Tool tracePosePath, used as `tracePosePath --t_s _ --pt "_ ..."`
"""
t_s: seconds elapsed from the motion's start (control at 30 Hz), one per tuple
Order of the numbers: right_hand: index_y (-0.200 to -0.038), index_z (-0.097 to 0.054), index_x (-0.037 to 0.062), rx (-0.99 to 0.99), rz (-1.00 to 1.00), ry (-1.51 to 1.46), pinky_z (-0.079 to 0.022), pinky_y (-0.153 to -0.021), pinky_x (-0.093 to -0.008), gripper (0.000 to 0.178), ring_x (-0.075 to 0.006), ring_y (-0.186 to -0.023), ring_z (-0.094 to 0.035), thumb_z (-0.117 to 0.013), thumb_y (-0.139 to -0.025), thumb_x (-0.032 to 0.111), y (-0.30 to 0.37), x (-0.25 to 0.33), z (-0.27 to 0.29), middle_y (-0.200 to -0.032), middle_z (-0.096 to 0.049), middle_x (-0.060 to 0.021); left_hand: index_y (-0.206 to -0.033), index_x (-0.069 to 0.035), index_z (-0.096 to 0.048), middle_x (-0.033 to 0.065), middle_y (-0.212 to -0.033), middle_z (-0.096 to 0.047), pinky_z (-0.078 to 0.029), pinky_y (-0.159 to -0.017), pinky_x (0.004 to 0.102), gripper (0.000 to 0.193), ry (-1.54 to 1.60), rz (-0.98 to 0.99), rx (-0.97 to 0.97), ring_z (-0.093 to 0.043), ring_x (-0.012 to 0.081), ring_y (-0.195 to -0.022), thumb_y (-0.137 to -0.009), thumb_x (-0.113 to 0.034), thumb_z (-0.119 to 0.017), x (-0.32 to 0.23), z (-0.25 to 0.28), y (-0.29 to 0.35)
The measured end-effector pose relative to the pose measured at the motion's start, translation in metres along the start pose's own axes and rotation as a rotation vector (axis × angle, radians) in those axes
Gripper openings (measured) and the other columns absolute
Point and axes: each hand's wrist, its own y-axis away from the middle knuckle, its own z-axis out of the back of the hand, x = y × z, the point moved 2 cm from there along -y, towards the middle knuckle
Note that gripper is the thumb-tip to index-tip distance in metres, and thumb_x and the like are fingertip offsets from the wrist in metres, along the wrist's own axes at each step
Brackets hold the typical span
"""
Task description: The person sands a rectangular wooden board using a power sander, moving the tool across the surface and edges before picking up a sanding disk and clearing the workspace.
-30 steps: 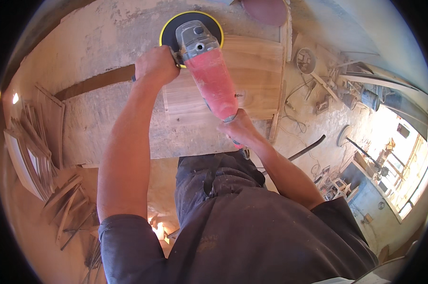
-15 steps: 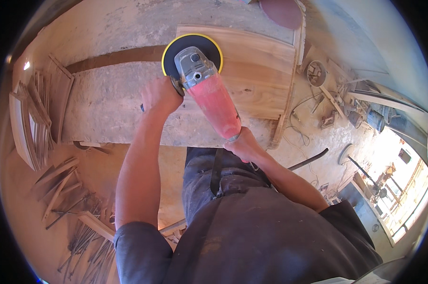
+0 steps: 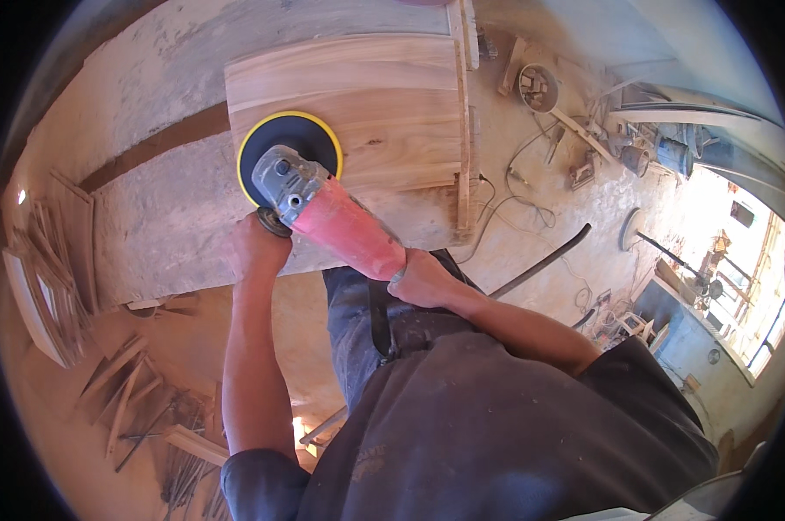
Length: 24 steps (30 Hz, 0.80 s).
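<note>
Both my hands hold a red and grey disc sander (image 3: 344, 227) over the workbench. Its round black pad with a yellow rim (image 3: 333, 143) covers the left edge of a wooden panel (image 3: 392, 95); whether the pad touches the wood I cannot tell. My left hand (image 3: 258, 247) is closed round the side handle (image 3: 273, 222) near the sander's head. At the tool's rear end, my right hand (image 3: 423, 280) is wrapped round the grip, which is mostly hidden by the fingers. The panel lies flat, its right end against a wooden strip (image 3: 463, 130).
The dusty bench (image 3: 166, 208) has a long dark gap (image 3: 158, 143). Boards (image 3: 49, 278) lean at the left; scrap wood and rods (image 3: 171, 434) lie on the floor. To the right are a cable (image 3: 514, 174), a bucket of offcuts (image 3: 538, 89) and a dark hose (image 3: 544, 260).
The sander and both hands have moved left and nearer to me relative to the panel, uncovering more wood. The whole view has also shifted, showing more of the floor at right.
</note>
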Motion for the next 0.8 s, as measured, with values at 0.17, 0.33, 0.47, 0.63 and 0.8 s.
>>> tracePosePath --t_s 0.17,0.33,0.47,0.63,0.8 --pt "-0.11 -0.068 0.0003 0.002 -0.112 0.023 -0.052 -0.09 -0.0495 0.038 -0.044 -0.106 -0.065 -0.063 -0.078 0.019 0.024 -0.036 0.022 -0.108 -0.069 -0.0284 -0.095 -0.01 -0.075 0.0205 -0.097 -0.074 -0.056 -0.084 0.0487 0.022 -0.105 -0.061 0.006 -0.071 0.039 -0.095 -0.08 -0.025 -0.071 -0.064 -0.006 0.01" --pt "-0.103 -0.07 0.0003 -0.203 -0.013 -0.098 -0.054 -0.085 -0.0461 0.032 -0.0411 -0.099 -0.068 -0.068 -0.076 0.017 0.048 -0.1 0.031 -0.099 -0.071 -0.0259 -0.1 -0.01 -0.074 0.0206 -0.101 -0.073 -0.056 -0.086 0.0487 0.026 -0.157 -0.173 0.083 -0.071 0.0382 -0.099 -0.081 -0.026 -0.068 -0.135 -0.021 0.015" --pt "-0.097 -0.069 -0.0014 -0.243 -0.139 -0.323 -0.055 -0.076 -0.0408 0.029 -0.0291 -0.085 -0.072 -0.072 -0.074 0.014 0.07 -0.121 0.057 -0.087 -0.072 -0.0187 -0.098 -0.008 -0.075 0.0203 -0.099 -0.073 -0.057 -0.083 0.0473 0.024 -0.195 -0.327 0.107 -0.072 0.0367 -0.096 -0.081 -0.024 -0.068 -0.193 -0.031 0.014" --pt "-0.091 -0.067 -0.0015 -0.268 -0.338 -0.453 -0.05 -0.061 -0.0359 0.026 -0.0149 -0.067 -0.062 -0.075 -0.073 0.016 0.09 -0.141 0.075 -0.074 -0.066 -0.0081 -0.098 -0.007 -0.075 0.0207 -0.1 -0.073 -0.057 -0.083 0.0471 0.023 -0.171 -0.403 0.152 -0.072 0.0375 -0.096 -0.08 -0.02 -0.068 -0.241 -0.046 0.02" --pt "-0.094 -0.069 -0.0015 -0.273 -0.279 -0.364 -0.053 -0.069 -0.0371 0.029 -0.0194 -0.075 -0.069 -0.075 -0.072 0.017 0.088 -0.154 0.053 -0.08 -0.071 -0.0117 -0.096 -0.007 -0.076 0.0213 -0.097 -0.074 -0.058 -0.082 0.047 0.022 -0.151 -0.399 0.184 -0.072 0.0378 -0.094 -0.081 -0.019 -0.067 -0.226 -0.048 0.026"
